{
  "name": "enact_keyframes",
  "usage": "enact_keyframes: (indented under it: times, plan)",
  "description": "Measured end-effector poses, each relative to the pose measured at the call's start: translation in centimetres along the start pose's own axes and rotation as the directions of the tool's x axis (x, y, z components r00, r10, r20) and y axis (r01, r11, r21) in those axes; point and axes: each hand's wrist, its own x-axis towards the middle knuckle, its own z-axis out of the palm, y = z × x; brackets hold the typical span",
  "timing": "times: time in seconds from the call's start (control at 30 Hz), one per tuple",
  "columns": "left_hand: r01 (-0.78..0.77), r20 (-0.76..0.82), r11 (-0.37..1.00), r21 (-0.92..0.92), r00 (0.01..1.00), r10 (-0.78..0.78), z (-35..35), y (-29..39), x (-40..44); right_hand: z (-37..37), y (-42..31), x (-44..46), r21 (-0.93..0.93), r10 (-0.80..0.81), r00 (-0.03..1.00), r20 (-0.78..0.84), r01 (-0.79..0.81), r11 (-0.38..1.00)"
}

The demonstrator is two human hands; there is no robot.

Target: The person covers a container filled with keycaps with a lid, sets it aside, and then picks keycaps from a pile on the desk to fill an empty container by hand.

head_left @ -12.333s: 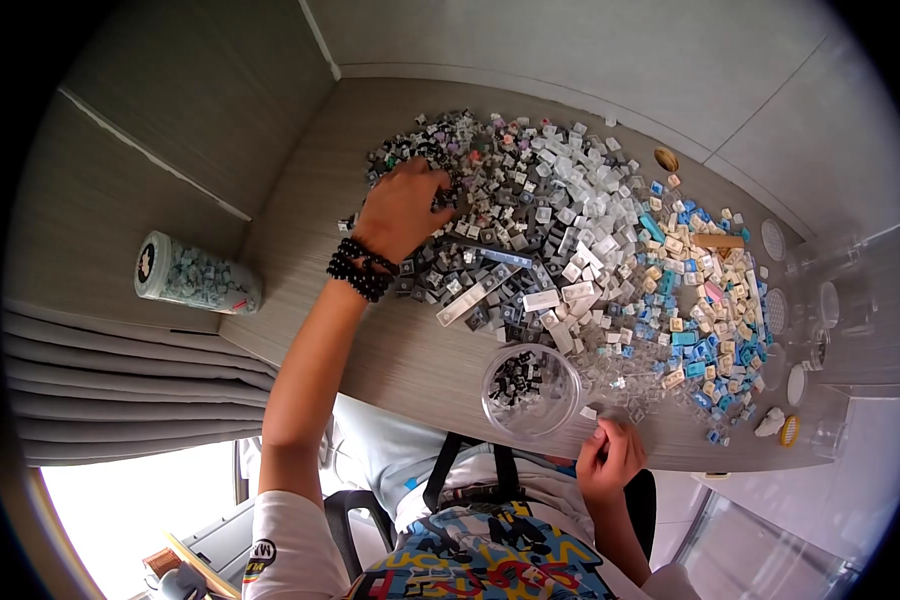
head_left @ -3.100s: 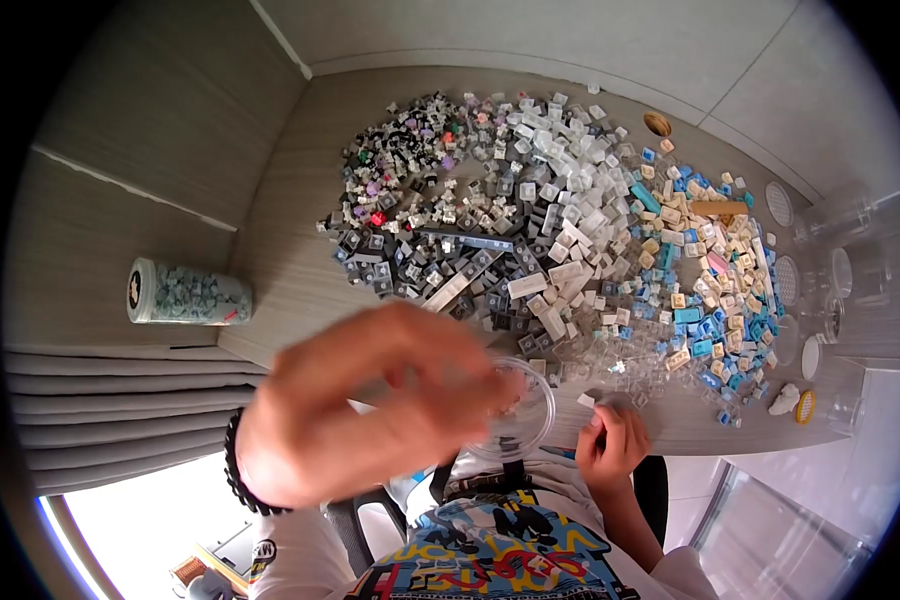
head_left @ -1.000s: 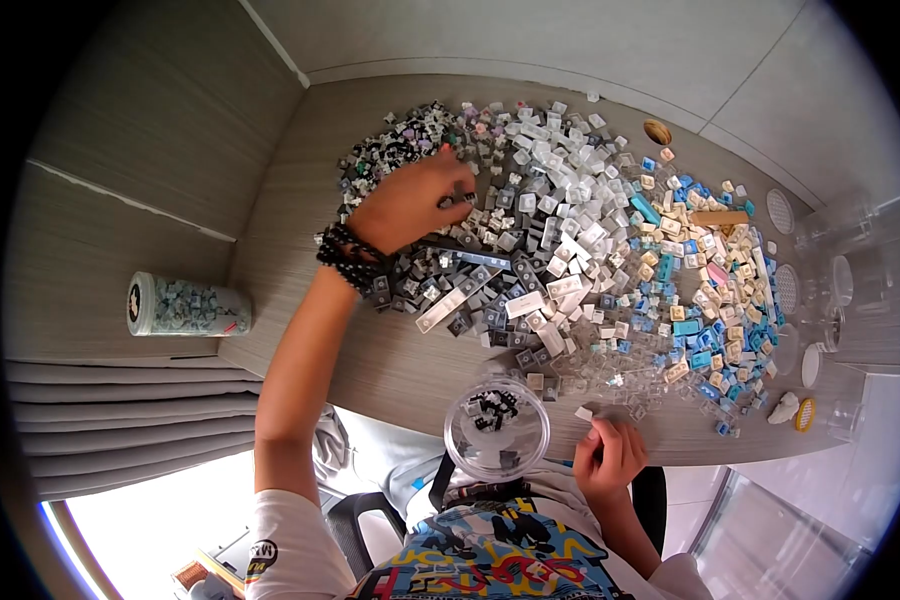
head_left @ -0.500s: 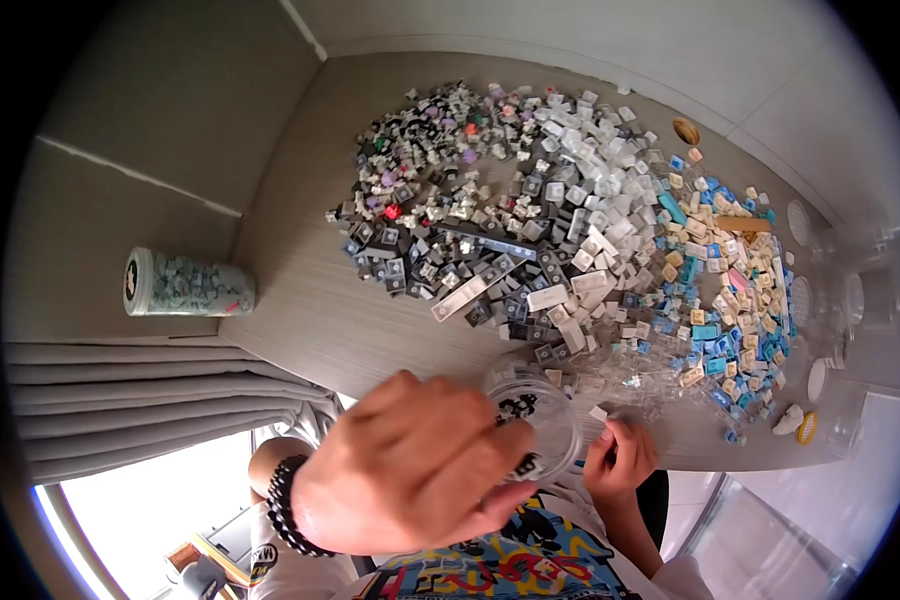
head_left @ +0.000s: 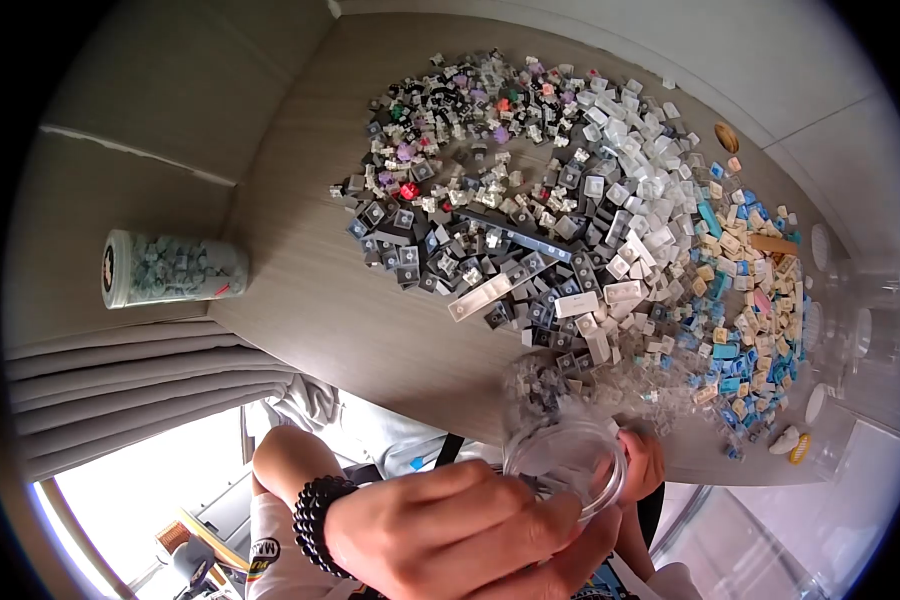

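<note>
A clear round jar (head_left: 566, 452) stands at the table's front edge with its open mouth towards me; dark small pieces show through it near its bottom. My left hand (head_left: 460, 530), a black bead bracelet on its wrist, is closed on the near left side of the jar's rim. Partly hidden behind the rim, my right hand (head_left: 642, 465) has its fingers curled against the jar's right side. Beyond the jar lie dark grey keycaps (head_left: 407, 255), white keycaps (head_left: 625, 150) and a heap of small switches (head_left: 470, 105).
A lidded jar of pale green pieces (head_left: 175, 268) lies at the left by the wall. Blue and cream keycaps (head_left: 740, 340) spread over the right side. Clear containers (head_left: 875, 290), round mesh discs and a yellow-rimmed piece (head_left: 799, 449) are at the far right. A grey curtain (head_left: 140, 385) hangs lower left.
My left hand came from the switch heap to the jar and has moved right along its rim. The right hand has shifted up against the jar. The view has tilted a little.
</note>
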Motion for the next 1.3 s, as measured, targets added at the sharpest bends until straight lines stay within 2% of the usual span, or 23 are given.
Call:
enact_keyframes:
  times: [0.03,0.07,0.1,0.2,0.23,0.3,0.37,0.43,0.5,0.57,0.7,0.77,0.97,1.3]
  plan:
    - [0.077,-0.012,0.997,0.002,0.997,-0.077,0.0,0.7,0.3,0.0,-0.1,0.1,0.001,0.005,1.000,0.003,-0.005,1.000]
    - [0.080,-0.007,0.997,0.001,0.997,-0.080,0.3,0.2,0.0,-0.2,-0.2,0.2,0.005,0.011,1.000,0.010,-0.011,1.000]
    - [-0.040,-0.065,0.999,0.003,0.997,0.040,0.7,-0.7,-0.3,-0.2,-0.3,0.3,0.008,0.018,1.000,0.017,-0.018,1.000]
    - [-0.155,-0.313,0.987,0.029,0.937,0.157,2.3,-1.4,0.3,-0.2,-0.2,0.3,-0.010,0.018,1.000,0.024,-0.018,1.000]
    - [-0.165,-0.242,0.986,0.024,0.956,0.166,1.8,-1.6,0.5,-0.2,-0.2,0.3,-0.007,0.022,0.999,0.023,-0.022,1.000]
    - [-0.144,-0.126,0.990,-0.005,0.982,0.142,0.2,-2.0,0.7,-0.3,-0.2,0.3,-0.016,0.017,0.999,0.031,-0.017,1.000]
    - [0.082,-0.352,0.997,-0.002,0.933,-0.078,2.0,-1.2,1.2,-0.3,-0.2,0.3,-0.013,0.031,0.999,0.038,-0.031,0.999]
    - [0.193,-0.152,0.980,-0.050,0.968,-0.198,-0.7,-4.1,2.4,-0.5,-0.2,0.2,-0.008,0.046,0.998,0.048,-0.045,0.999]
    - [0.298,-0.137,0.941,0.162,0.951,-0.277,-0.2,-8.6,2.9,-0.8,-0.3,0.2,-0.007,0.055,0.994,0.090,-0.055,0.998]
    - [0.432,-0.093,0.880,0.199,0.902,-0.422,1.1,-12.7,3.4,-0.8,-0.2,0.1,-0.002,0.055,0.994,0.096,-0.055,0.998]
    - [0.409,-0.043,0.874,0.263,0.910,-0.413,3.9,-17.5,2.6,-1.1,-0.1,0.2,0.007,0.044,0.992,0.120,-0.046,0.999]
    - [0.333,0.105,0.910,0.247,0.924,-0.367,4.2,-18.3,2.5,-1.1,-0.1,0.3,0.005,0.042,0.992,0.120,-0.043,0.999]
    - [0.368,0.179,0.896,0.250,0.891,-0.416,4.5,-19.2,2.0,-1.1,-0.1,0.2,-0.005,0.049,0.990,0.131,-0.048,0.999]
    - [0.384,0.039,0.854,0.351,0.905,-0.423,4.6,-20.6,0.9,-0.8,-0.4,0.0,-0.045,0.073,0.992,0.104,-0.069,0.997]
